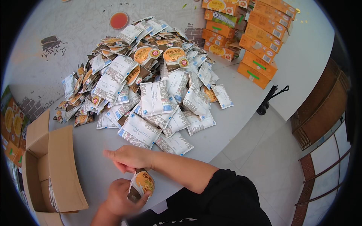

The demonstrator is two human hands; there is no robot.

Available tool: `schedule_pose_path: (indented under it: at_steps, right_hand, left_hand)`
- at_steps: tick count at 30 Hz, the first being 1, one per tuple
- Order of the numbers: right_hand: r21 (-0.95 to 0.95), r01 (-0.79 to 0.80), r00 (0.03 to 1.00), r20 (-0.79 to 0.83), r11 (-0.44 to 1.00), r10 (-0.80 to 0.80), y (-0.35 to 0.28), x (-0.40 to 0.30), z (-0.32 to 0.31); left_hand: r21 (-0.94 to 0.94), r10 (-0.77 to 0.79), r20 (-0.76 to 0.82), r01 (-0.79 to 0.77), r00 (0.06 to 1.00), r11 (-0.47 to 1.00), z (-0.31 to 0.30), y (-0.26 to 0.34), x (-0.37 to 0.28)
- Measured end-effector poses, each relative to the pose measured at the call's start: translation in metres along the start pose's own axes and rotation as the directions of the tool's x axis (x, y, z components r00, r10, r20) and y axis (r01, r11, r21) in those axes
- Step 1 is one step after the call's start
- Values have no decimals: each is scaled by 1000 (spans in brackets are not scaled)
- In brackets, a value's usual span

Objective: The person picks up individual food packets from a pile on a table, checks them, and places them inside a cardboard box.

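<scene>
My left hand (120,195) grips a brown and orange printed pouch (142,183) by its lower side, its thumb across the front. Against the pouch's top edge lies my right hand (131,158), thumb stretched out to the left and fingers curled. Its hold on the pouch is hidden. An open cardboard box (63,169) stands to the left of both hands, with white pouch edges (52,195) showing inside along its right wall. Beyond my hands rises a large heap of similar pouches (155,99), some showing white backs and others brown fronts.
Stacked orange cartons (260,42) stand at the far right of the grey table (226,124). More printed cartons (12,124) are at the left rim. Past the table's right edge are a wheeled black object (264,106) and brown wooden furniture (322,113) on the tiled floor.
</scene>
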State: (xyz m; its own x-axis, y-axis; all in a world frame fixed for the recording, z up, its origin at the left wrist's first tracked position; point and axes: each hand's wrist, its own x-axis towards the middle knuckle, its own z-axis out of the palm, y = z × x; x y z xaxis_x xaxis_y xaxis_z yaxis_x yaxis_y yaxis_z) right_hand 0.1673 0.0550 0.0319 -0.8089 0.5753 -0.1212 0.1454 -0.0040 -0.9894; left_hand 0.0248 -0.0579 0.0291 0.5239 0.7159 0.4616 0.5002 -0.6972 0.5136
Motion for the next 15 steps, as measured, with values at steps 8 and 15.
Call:
schedule_pose_path:
  at_steps: [8,15]
  right_hand:
    - [-54,270,883,-385,961,-270,28,20,5]
    - [54,-4,993,-121,999,10,1,1,0]
  left_hand:
    - [-689,-598,-44,409,801,598,10,-13,-3]
    - [-272,-215,20,212,976,939,3,-12,-7]
